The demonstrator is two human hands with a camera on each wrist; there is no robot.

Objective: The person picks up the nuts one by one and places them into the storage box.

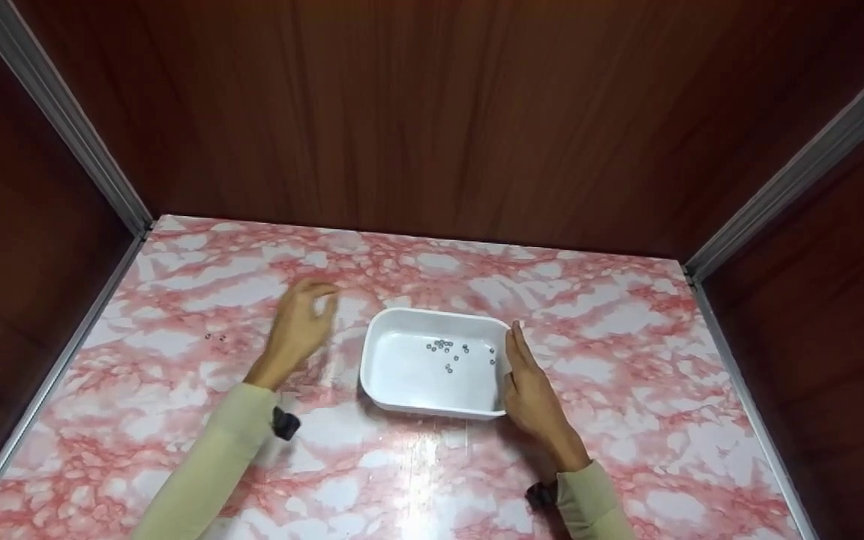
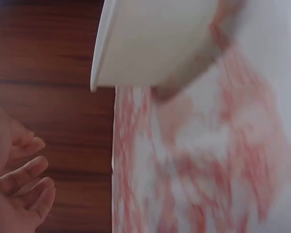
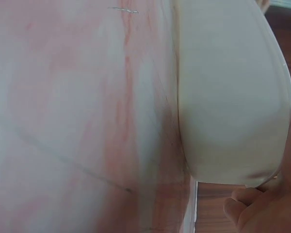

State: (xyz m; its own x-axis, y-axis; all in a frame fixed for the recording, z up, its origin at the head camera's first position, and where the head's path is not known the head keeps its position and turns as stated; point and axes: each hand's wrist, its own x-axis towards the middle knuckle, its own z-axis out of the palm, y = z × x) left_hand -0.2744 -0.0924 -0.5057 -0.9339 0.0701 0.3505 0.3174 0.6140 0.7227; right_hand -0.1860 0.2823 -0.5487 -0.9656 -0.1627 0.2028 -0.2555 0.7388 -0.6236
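A white rectangular tub (image 1: 402, 382) stands on the table, with several small dark, ring-like metal pieces (image 1: 447, 350) scattered over its floor. My right hand (image 1: 533, 394) holds the tub by its right side, fingers along the rim. In the right wrist view, the right hand (image 3: 262, 208) is at the tub's lower corner, against the rim of the tub (image 3: 233, 97). Left of the tub, apart from it, my left hand (image 1: 301, 322) hovers blurred with bent fingers. The left wrist view shows these fingers (image 2: 29, 194) loosely curled, with nothing visible between them.
Two more small metal pieces (image 1: 215, 337) lie on the table to the left of my left hand. The red-and-white marbled table (image 1: 627, 360) is bounded by a dark wooden back panel (image 1: 417, 120) and side panels with grey metal edges (image 1: 799, 161).
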